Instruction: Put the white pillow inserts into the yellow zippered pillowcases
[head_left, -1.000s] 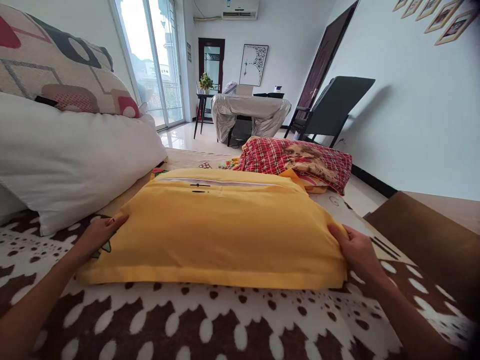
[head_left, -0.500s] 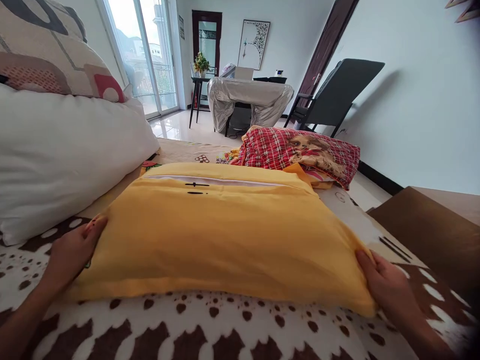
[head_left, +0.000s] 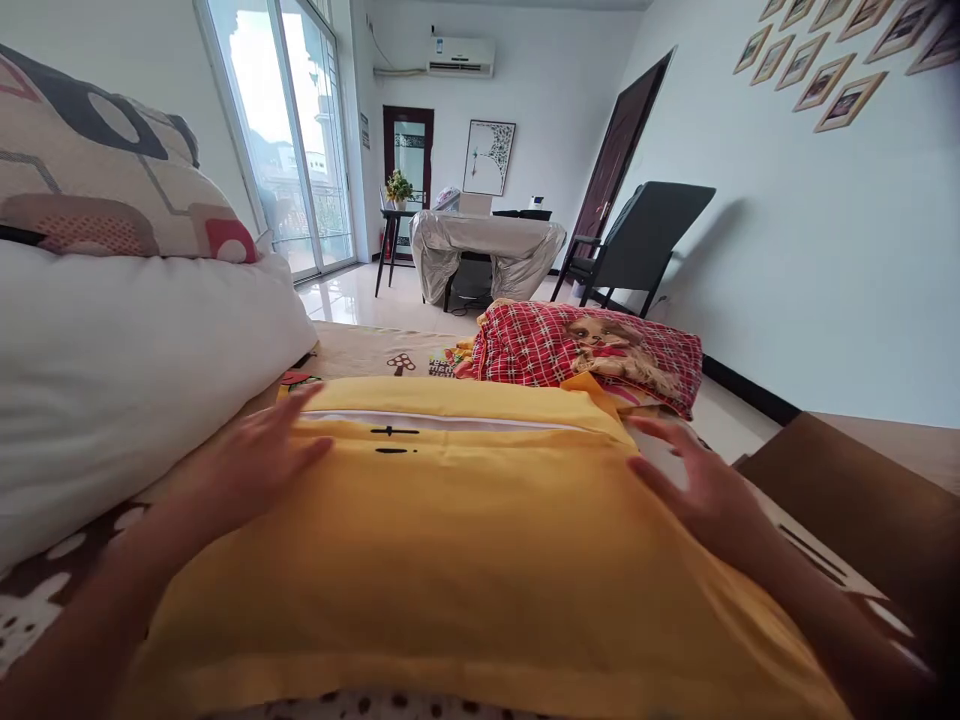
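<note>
A yellow pillow lies flat on the bed in front of me, its white zip edge on the far side. My left hand rests on its far left part with fingers stretched out flat. My right hand lies on its far right part, fingers spread and slightly blurred. Neither hand holds anything. The brown and white spotted blanket shows beneath the pillow at the left.
A big white pillow with a patterned cushion on top lies at my left. A red checked pillow with a dog print lies beyond. A brown board stands at the right. Covered table and dark chair stand further back.
The yellow pillow has come closer to me. Both hands left its near corners and moved forward onto its far top part, fingers now flat.
</note>
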